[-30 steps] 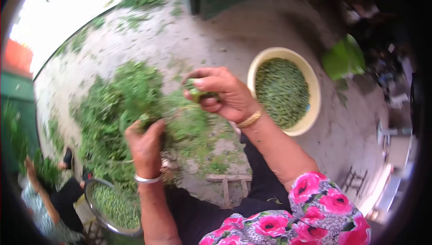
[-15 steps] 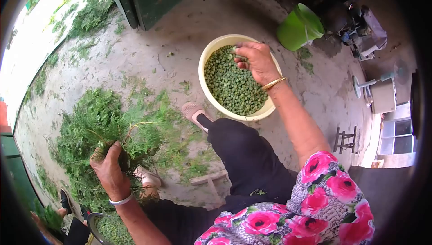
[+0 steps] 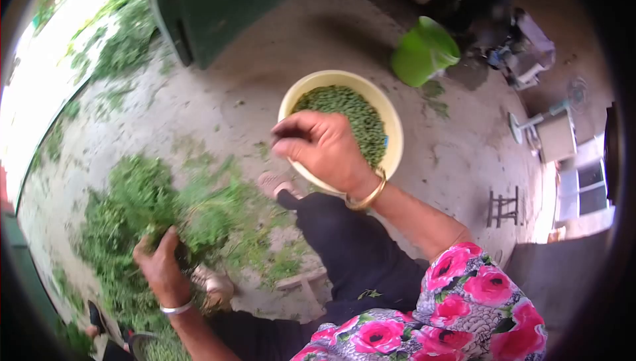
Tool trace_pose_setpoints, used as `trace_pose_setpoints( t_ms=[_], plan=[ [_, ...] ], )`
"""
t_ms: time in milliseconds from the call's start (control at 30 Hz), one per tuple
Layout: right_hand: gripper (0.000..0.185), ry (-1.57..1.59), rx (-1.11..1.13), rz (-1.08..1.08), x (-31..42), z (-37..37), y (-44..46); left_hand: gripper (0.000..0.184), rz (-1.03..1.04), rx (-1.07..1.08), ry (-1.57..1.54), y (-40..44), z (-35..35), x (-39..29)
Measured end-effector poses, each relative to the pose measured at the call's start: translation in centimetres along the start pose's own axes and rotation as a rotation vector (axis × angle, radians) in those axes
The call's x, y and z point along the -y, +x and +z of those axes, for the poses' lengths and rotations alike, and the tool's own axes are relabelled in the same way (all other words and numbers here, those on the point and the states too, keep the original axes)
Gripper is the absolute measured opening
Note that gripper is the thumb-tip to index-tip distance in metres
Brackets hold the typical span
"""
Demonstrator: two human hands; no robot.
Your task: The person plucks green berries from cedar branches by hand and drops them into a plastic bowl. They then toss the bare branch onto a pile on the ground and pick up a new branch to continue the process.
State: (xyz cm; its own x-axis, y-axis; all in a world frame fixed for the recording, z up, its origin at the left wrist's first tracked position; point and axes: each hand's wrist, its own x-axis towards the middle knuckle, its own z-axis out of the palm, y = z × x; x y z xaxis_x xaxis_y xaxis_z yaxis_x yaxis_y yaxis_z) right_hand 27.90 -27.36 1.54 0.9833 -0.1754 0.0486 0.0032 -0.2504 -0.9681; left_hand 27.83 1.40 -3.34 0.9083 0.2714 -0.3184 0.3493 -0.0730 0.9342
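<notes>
My left hand [image 3: 161,265], with a silver bangle at the wrist, grips a green leafy branch [image 3: 159,212] at the lower left. The heap of cut greenery [image 3: 109,242] lies beneath and around it. My right hand [image 3: 328,149], wearing a gold bangle, is raised over the near left part of a cream basin [image 3: 395,126]. Its fingers are curved with a gap between thumb and fingers, and nothing shows between them. Small green pods or cones [image 3: 354,112] fill much of the basin; my hand hides part of them.
A bright green bucket [image 3: 424,53] stands beyond the basin. A dark green door [image 3: 218,3] is at the top. Another person's foot [image 3: 96,318] and a metal bowl of green pieces [image 3: 159,348] are at the lower left. A small stool [image 3: 505,207] stands at right.
From over the basin's contents, my right hand has moved left and nearer, and its fingers have opened. The green bits it held are gone. My left hand still holds the branch; the view has shifted.
</notes>
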Motion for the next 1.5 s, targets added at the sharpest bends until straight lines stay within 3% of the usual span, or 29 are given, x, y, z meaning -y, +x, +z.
trace_pose_setpoints(
  t_ms=[100, 133, 167, 233, 267, 300, 333, 367, 400, 433, 500, 533, 600, 733, 833, 867, 900, 967, 1000, 1100, 1167, 1233, 1300, 1367, 1433, 1500],
  plan=[
    [0.015, 0.126, 0.305, -0.082, 3.2, 7.5, -0.7, 0.046, -0.007, -0.035, 0.051, -0.5, -0.4, 0.0],
    [0.015, 0.115, 0.409, -0.101, 3.8, 9.4, -0.4, 0.038, 0.032, -0.054, 0.053, -0.3, -0.2, 0.2],
    [0.016, 0.061, 0.429, -0.147, 4.0, 11.3, -0.3, 0.030, 0.076, -0.052, 0.044, -0.1, -0.5, 0.7],
    [0.017, -0.025, 0.449, -0.352, 2.3, 14.3, 0.1, 0.016, 0.031, 0.198, -0.046, 0.2, -1.4, -0.9],
    [0.017, -0.055, 0.430, -0.455, 1.3, 15.3, 0.2, 0.018, 0.261, 0.057, 0.171, -0.3, -1.1, -0.9],
    [0.018, -0.110, 0.385, -0.557, 0.5, 15.9, 0.4, 0.020, 0.201, 0.082, 0.181, -0.5, -1.3, -1.5],
    [0.017, -0.108, 0.351, -0.556, -0.4, 16.5, 0.4, 0.020, 0.367, -0.051, 0.202, -0.3, -0.8, 0.1],
    [0.017, -0.049, 0.322, -0.550, -0.7, 16.7, 0.5, 0.028, 0.343, 0.058, 0.543, 0.4, -2.4, 3.6],
    [0.020, -0.047, 0.325, -0.505, -1.3, 17.1, 0.4, 0.036, -0.055, 0.182, 0.336, -0.3, -1.2, -1.6],
    [0.020, -0.085, 0.342, -0.458, -1.8, 17.4, 0.3, 0.044, 0.025, 0.151, 0.049, -0.8, -1.0, 0.2],
    [0.020, -0.134, 0.362, -0.348, -1.6, 17.5, 0.2, 0.040, 0.064, 0.077, 0.075, -0.7, -0.7, 1.6],
    [0.020, -0.136, 0.360, -0.312, -1.4, 17.3, 0.2, 0.036, 0.311, 0.108, 0.478, 0.8, -2.0, 4.2],
    [0.021, -0.142, 0.441, -0.240, -1.7, 17.0, 0.6, 0.030, 0.281, 0.094, 0.439, 0.9, -1.8, 4.6],
    [0.019, -0.066, 0.377, -0.145, -2.5, 16.7, 0.5, 0.026, 0.222, 0.110, 0.378, 0.3, -0.7, 3.5],
    [0.020, 0.139, 0.405, -0.097, -3.9, 16.6, 1.0, 0.027, 0.345, 0.118, 0.485, 0.2, -0.5, 3.3],
    [0.019, 0.252, 0.469, -0.025, -3.7, 16.0, 1.1, 0.028, 0.065, 0.117, 0.243, -0.7, 0.4, 1.2],
    [0.019, 0.246, 0.459, -0.035, -3.9, 15.7, 1.2, 0.028, 0.078, 0.125, 0.238, -0.7, 0.3, 1.0],
    [0.017, 0.302, 0.513, 0.018, -4.5, 15.3, 1.1, 0.027, 0.277, 0.251, 0.590, -1.0, 0.3, -0.2],
    [0.015, 0.366, 0.513, 0.059, -4.6, 15.1, 0.9, 0.013, 0.307, 0.437, 0.296, -1.1, 0.8, -1.8],
    [0.015, 0.401, 0.594, 0.204, -4.0, 13.5, 1.0, 0.012, 0.391, 0.469, 0.322, -1.8, 1.3, -2.8],
    [0.017, 0.412, 0.582, 0.188, -3.2, 12.7, 0.8, 0.012, 0.429, 0.481, 0.345, -2.2, 1.6, -3.9],
    [0.019, 0.156, 0.498, -0.017, -3.0, 12.3, 0.6, 0.012, 0.406, 0.546, 0.341, -2.5, 1.8, -4.2],
    [0.021, 0.100, 0.458, -0.085, -3.4, 12.3, 0.3, 0.011, 0.420, 0.563, 0.352, -2.8, 1.9, -4.2],
    [0.020, 0.193, 0.545, 0.060, -3.0, 11.6, 0.1, 0.011, 0.438, 0.585, 0.367, -3.0, 1.9, -3.9],
    [0.018, 0.295, 0.555, 0.140, -2.9, 10.9, -0.4, 0.011, 0.329, 0.619, 0.197, -3.2, 2.0, -3.3],
    [0.015, 0.632, 0.653, 0.356, -3.1, 10.2, -0.5, 0.011, 0.306, 0.649, 0.295, -3.1, 1.7, -3.6]
  ],
)
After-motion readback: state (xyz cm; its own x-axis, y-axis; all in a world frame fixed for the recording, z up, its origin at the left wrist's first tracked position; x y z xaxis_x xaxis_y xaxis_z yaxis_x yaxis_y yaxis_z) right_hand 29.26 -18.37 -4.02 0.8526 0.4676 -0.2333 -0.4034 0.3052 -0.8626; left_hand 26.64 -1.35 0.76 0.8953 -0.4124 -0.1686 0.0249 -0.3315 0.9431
